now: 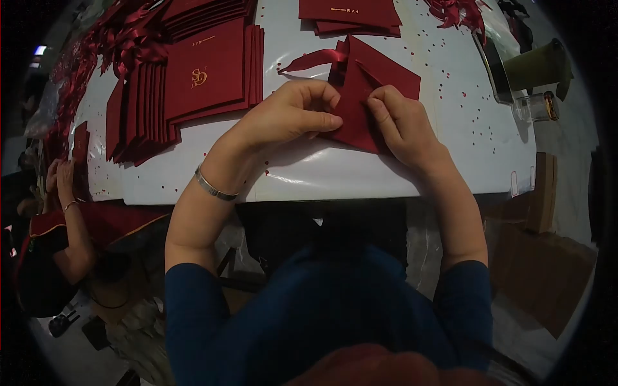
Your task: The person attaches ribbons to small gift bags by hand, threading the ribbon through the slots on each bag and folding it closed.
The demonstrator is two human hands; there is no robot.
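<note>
A dark red paper gift bag lies tilted on the white-covered table in front of me, its mouth side partly spread. From its upper left a red ribbon trails out over the table. My left hand is closed at the bag's left edge, thumb and curled fingers gripping it. My right hand pinches the bag near its middle, beside a raised narrow fold or strip. Whether a ribbon end is also between those fingertips is hidden.
Stacked red bags with gold lettering stand at left, beside a heap of red ribbons. More red bags lie at the back. Small red dots litter the table. A glass jar is at right; another person's hands are at far left.
</note>
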